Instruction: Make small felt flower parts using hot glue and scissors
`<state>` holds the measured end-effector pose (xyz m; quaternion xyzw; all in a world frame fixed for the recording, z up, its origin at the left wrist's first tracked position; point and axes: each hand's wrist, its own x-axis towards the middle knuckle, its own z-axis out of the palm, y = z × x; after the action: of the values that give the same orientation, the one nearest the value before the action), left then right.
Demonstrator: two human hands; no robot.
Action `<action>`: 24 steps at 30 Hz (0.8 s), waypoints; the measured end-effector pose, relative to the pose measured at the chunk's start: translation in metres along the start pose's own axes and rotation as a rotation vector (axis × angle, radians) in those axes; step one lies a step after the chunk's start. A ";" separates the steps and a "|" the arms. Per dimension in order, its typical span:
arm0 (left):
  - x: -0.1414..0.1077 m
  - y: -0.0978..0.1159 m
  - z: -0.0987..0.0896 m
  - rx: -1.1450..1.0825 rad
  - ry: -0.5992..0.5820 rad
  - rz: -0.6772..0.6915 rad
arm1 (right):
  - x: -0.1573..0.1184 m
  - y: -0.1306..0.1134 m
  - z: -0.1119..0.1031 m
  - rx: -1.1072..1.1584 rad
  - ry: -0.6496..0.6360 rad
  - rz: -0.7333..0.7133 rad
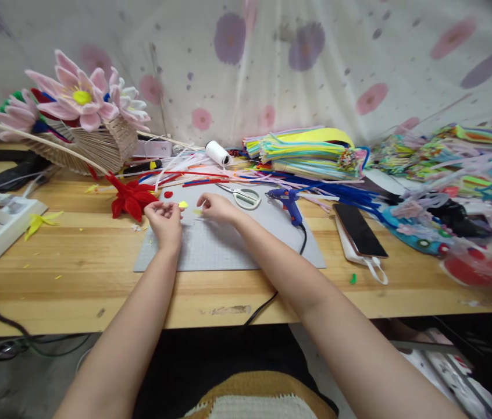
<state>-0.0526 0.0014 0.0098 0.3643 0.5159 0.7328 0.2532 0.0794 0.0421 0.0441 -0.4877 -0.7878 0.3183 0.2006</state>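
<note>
Wooden tabletop (97,279): pale boards before a flower-printed curtain (176,35); on it lies a grey cutting mat (228,250), read here as a dial with twelve at its far edge.
Yellow piece (184,205): at the fingertips of the left hand (165,221), toward ten o'clock over the mat. It looks small and light, so a pinch at its very edge should avoid creasing it.
Pale yellow scrap (198,212): just by the fingertips of the right hand (216,206), toward eleven; blur hides whether they touch. Best met slowly, as a quick sweep could flick it off.
Left hand pose: palm partly upward, fingers curled, seemingly pinching the yellow piece; wrist fairly straight, forearm reaching in from seven o'clock.
Right hand pose: knuckles up, fingers bent down; whether they grip anything, I cannot tell. The forearm slants from five o'clock, across the black cord (303,235), so lifting it rather than dragging would be wise.
Blue glue gun (288,203): toward one to two o'clock, nozzle facing nine; worth treating as hot.
Scissors (246,198): at twelve to one, within easy reach.
Red chenille flower (130,196): at ten, by the mat's edge, close beside the left hand.
</note>
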 end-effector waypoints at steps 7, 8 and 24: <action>-0.012 -0.002 0.003 0.142 -0.183 0.198 | -0.036 0.019 0.001 0.753 0.138 0.239; -0.013 -0.002 0.003 0.169 -0.201 0.219 | -0.039 0.021 0.003 0.772 0.141 0.237; -0.023 -0.006 0.007 0.533 -0.375 0.569 | -0.039 0.023 0.020 1.148 0.250 0.305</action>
<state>-0.0336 -0.0098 -0.0008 0.6714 0.5115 0.5356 0.0275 0.0994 0.0084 0.0138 -0.4426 -0.3819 0.6579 0.4747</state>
